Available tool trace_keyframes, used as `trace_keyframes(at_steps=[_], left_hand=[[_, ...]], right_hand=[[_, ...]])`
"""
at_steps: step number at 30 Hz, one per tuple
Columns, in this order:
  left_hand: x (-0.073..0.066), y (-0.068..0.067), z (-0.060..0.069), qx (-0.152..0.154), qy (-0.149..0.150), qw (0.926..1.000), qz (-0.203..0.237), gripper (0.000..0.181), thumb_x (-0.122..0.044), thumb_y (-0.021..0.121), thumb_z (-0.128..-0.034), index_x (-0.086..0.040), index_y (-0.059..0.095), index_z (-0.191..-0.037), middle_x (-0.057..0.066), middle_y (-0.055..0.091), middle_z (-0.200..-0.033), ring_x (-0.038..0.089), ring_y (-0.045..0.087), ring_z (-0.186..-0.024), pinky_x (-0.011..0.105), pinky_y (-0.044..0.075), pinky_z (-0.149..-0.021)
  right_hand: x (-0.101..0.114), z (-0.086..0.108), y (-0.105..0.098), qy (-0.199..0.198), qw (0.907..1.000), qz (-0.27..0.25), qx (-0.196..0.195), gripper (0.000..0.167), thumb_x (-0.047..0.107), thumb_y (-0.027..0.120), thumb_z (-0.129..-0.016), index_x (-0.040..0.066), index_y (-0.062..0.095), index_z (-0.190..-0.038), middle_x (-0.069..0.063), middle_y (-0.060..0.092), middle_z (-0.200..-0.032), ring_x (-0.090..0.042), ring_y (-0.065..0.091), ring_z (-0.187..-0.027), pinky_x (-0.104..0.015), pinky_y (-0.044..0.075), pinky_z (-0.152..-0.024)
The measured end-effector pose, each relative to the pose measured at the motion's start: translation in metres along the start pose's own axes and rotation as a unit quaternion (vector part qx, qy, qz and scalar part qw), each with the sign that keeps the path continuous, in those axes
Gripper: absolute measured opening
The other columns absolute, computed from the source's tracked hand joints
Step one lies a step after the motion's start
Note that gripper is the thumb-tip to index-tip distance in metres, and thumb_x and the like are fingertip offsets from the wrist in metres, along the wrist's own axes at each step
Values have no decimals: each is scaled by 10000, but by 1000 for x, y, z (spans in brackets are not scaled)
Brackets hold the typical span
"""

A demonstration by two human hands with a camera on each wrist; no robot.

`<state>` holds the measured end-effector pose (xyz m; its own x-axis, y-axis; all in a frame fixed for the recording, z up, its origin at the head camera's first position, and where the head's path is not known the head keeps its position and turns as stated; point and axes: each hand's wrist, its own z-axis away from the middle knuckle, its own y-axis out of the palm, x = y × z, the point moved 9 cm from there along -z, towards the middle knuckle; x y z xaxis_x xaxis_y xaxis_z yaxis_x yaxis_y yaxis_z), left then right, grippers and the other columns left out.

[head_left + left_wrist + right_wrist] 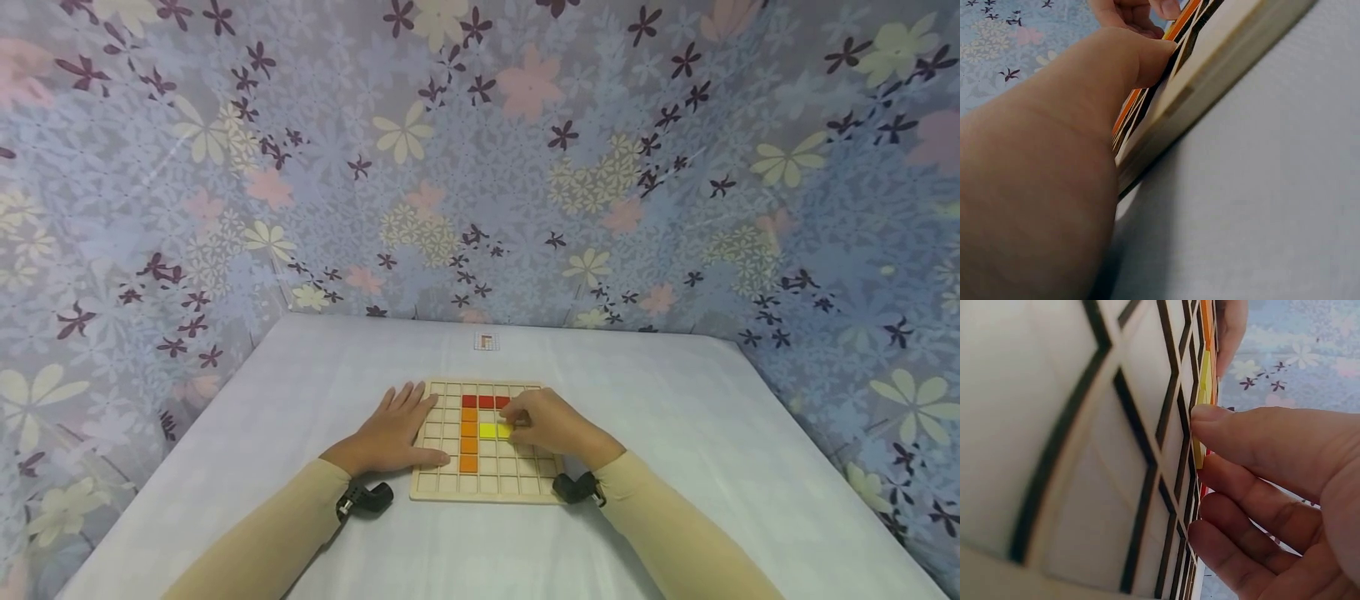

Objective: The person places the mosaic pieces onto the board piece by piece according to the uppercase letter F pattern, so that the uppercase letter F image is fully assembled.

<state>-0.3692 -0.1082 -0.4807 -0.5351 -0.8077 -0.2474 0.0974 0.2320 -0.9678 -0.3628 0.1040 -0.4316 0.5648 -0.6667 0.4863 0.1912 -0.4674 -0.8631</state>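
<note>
A wooden grid board (489,485) lies on the table, with square tiles in some of its cells. Red tiles (486,402) form a row near its far side, and orange tiles (468,429) run down a column from the leftmost red one. To the right of that column is a yellow tile (487,431). My right hand (551,423) pinches a second yellow tile (1199,447) between thumb and index finger, at the cell beside the first. Spread over the board's left edge, my left hand (390,432) rests with straight fingers, its thumb on the grid.
Beyond the board, a small card (487,342) with a printed grid pattern lies near the table's far edge. White cloth covers the table (360,550). A flowered curtain (480,167) hangs behind and along both sides. Each wrist wears a black camera (576,488).
</note>
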Motion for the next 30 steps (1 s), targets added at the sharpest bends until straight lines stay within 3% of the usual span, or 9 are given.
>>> trace_keyframes(at_steps=[6,13,18,23,28,30], left_hand=[[-2,-1,1,-17,23,10000,93,1207,-894,539,-835,-52,292,-1663,218,144,-1719,396,81,-1580,572,12,-1241],[-3,-1,1,-6,16,9999,132,1204,-894,547,-831,-55,304,-1660,216,158,-1717,391,88,-1581,575,17,-1241],[-4,-1,2,53,-16,9998,170,1214,-902,549,-823,-62,299,-1663,211,150,-1719,390,82,-1581,570,13,-1241],[-2,-1,1,107,5,9996,250,1217,-905,546,-825,-75,275,-1673,204,124,-1726,389,62,-1583,554,5,-1243],[8,-6,1,187,-77,9978,624,1186,-858,581,-855,-86,233,-1686,196,91,-1731,398,32,-1582,536,7,-1246],[15,-11,-1,123,-111,9975,691,1169,-833,589,-874,-70,231,-1683,215,102,-1727,424,44,-1577,562,13,-1243]], right_hand=[[-3,3,-4,204,9997,-10,-109,340,75,880,-875,29,780,-1197,14,728,-1045,-155,677,-953,-341,574,-850],[-10,18,-17,352,9990,-134,-220,344,105,859,-904,33,766,-1227,-42,728,-1168,-229,681,-1057,-422,565,-918],[-27,33,-32,621,9973,24,-385,317,134,818,-945,33,760,-1240,-31,734,-1176,-269,683,-1096,-461,555,-944],[-46,48,-52,638,9953,252,-683,331,151,798,-966,9,748,-1262,-96,733,-1203,-335,690,-1115,-504,556,-949],[-66,63,-72,817,9915,458,-904,386,201,787,-981,-11,725,-1297,-176,702,-1285,-405,656,-1171,-571,523,-977],[-73,67,-80,889,9902,489,-964,413,225,778,-987,-13,711,-1318,-201,683,-1319,-419,669,-1079,-584,515,-956]])
